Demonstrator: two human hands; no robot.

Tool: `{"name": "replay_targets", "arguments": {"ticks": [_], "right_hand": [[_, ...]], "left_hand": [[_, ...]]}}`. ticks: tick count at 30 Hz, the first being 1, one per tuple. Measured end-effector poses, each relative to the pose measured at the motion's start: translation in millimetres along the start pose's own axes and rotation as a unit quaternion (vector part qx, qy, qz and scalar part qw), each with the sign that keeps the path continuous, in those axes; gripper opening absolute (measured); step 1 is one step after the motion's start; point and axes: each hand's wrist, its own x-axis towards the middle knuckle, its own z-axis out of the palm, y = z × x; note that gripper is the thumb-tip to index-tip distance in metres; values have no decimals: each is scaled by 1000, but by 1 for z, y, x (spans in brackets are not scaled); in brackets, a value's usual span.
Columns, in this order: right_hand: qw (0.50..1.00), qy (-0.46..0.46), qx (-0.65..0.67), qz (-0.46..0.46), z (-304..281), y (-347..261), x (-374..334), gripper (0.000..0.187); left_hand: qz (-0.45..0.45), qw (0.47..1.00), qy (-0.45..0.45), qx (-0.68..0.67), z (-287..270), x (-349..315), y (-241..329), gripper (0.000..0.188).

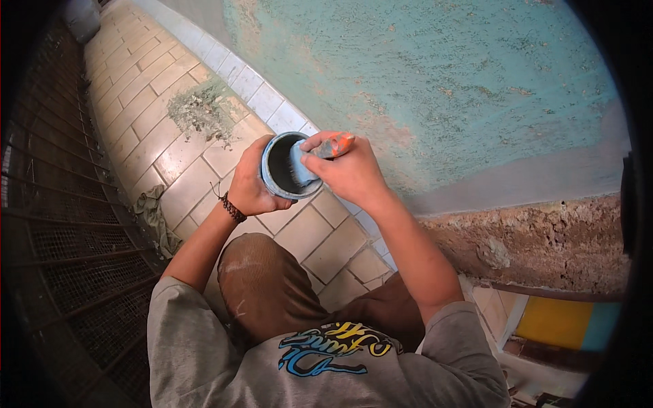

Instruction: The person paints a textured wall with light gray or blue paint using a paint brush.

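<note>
My left hand (253,183) is wrapped round the side and bottom of a round tub (267,178) with a paint-smeared light blue rim, its mouth tilted toward me. The tub's inside looks dark, and how much it holds I cannot tell. In my right hand (347,166) is a paintbrush (333,146) with an orange, paint-stained handle, pinched between thumb and fingers. The brush's blue-coated head reaches into the tub's mouth at the right side. Both hands are held above the tiled floor, in front of my bent knee.
On the right rises a wall (435,88) with patchy green-blue paint, a grey band and rough exposed masonry (530,245) below. Scraped debris (203,112) lies on the tile floor (166,146). A metal grille (75,231) runs along the left, beside a crumpled cloth (156,217).
</note>
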Motion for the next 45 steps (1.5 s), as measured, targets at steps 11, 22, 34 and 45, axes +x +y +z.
{"name": "replay_targets", "arguments": {"ticks": [11, 22, 34, 45], "right_hand": [[984, -64, -124, -113, -6, -4, 8, 15], [942, -85, -262, -191, -4, -10, 13, 19], [945, -95, -227, -217, -6, -38, 1, 17], [915, -96, -300, -252, 20, -29, 14, 17]], "left_hand": [[-7, 995, 23, 93, 5, -6, 20, 97], [-41, 993, 35, 108, 14, -5, 29, 100], [-48, 991, 40, 117, 6, -9, 33, 101], [-39, 990, 53, 124, -7, -20, 38, 93]]}}
